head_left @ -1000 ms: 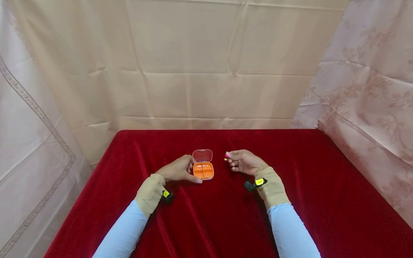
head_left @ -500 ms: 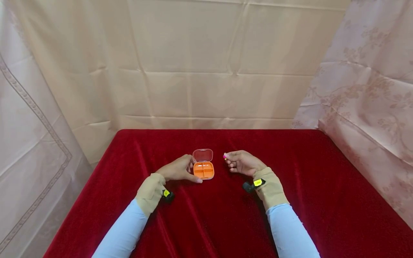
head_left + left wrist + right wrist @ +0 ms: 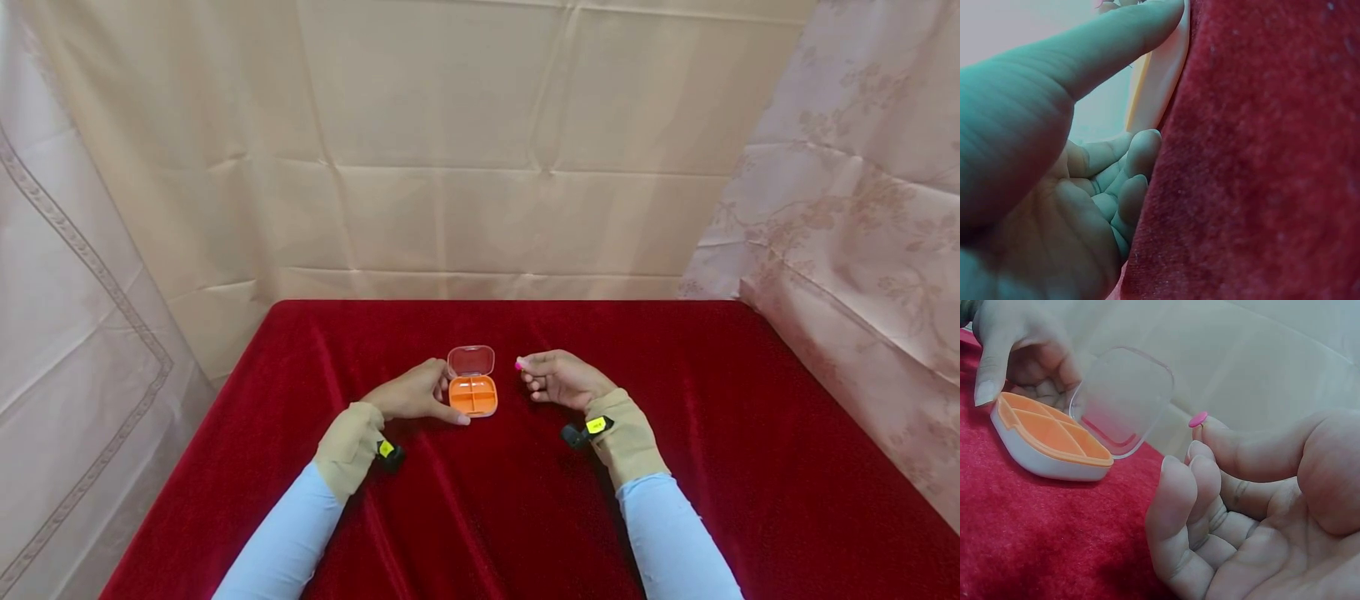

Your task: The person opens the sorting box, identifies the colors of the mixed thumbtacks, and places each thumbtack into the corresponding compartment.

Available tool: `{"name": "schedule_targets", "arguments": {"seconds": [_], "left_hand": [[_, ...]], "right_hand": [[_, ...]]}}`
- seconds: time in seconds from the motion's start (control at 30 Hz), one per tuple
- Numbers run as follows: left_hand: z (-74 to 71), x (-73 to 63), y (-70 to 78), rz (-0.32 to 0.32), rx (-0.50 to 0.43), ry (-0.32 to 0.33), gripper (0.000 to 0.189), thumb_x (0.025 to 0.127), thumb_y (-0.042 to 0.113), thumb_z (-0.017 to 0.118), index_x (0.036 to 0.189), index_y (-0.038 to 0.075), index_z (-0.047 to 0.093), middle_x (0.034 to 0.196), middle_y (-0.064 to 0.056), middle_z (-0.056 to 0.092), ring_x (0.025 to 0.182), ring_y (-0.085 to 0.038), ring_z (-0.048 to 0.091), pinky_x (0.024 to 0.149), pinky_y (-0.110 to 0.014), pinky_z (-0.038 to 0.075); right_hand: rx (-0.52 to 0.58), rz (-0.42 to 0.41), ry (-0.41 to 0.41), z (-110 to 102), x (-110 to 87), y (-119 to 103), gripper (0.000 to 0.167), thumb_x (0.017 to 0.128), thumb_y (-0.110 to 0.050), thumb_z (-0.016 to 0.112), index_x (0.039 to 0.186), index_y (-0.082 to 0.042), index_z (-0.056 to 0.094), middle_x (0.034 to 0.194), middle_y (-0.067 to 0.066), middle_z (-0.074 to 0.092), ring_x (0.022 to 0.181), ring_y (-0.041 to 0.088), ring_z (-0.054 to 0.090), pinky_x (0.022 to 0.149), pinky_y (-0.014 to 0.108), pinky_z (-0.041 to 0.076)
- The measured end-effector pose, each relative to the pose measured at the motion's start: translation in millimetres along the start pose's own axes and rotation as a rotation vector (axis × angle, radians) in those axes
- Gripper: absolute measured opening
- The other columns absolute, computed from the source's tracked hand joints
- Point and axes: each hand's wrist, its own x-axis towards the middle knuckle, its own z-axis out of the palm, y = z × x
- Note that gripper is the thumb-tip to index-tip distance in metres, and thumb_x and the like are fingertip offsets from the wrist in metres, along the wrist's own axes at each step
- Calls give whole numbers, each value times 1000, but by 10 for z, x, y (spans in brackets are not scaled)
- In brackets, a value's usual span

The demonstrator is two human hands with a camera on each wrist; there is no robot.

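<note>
Orange pill case [image 3: 473, 398]: it is lying on the red-covered worktop [image 3: 750, 433], between the two hands and closer to the left one; its clear lid [image 3: 1121, 403] is standing open on the far side.
Left hand [image 3: 411, 392]: it is holding the case, with the thumb lying along the near edge and the fingers bending at the side.
Right hand [image 3: 566, 379]: it is pinching, near thumb and finger tips, a small pink disc [image 3: 1198, 419], apart from the case; a thin part is showing under the disc, so we are supposing a thumbtack.
Handling the case: we are judging it light, of stiff and rather smooth plastic, easily sliding on the cloth; we are preferring a hold on the base walls, because the thin lid and its hinge are looking more fragile.
Handling the disc: we are expecting it very light, hard and easy to drop; we are advising a hold by the rim, being careful of a possible point below.
Difference from one second ago: the right hand is sitting slightly nearer to the case; the yellow spot beside the pink is no longer showing clearly; the left hand and case are staying in place.
</note>
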Motion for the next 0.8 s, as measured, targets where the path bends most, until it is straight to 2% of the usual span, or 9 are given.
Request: {"name": "schedule_targets", "arguments": {"seconds": [0.8], "left_hand": [[-4, 16, 3, 32, -19, -15, 58, 76, 29, 94, 113, 2, 58, 88, -6, 59, 77, -14, 53, 69, -26, 45]], "right_hand": [[-50, 20, 7, 67, 42, 35, 16, 108, -11, 52, 113, 3, 59, 81, 0, 56, 67, 8, 54, 65, 25, 50]]}}
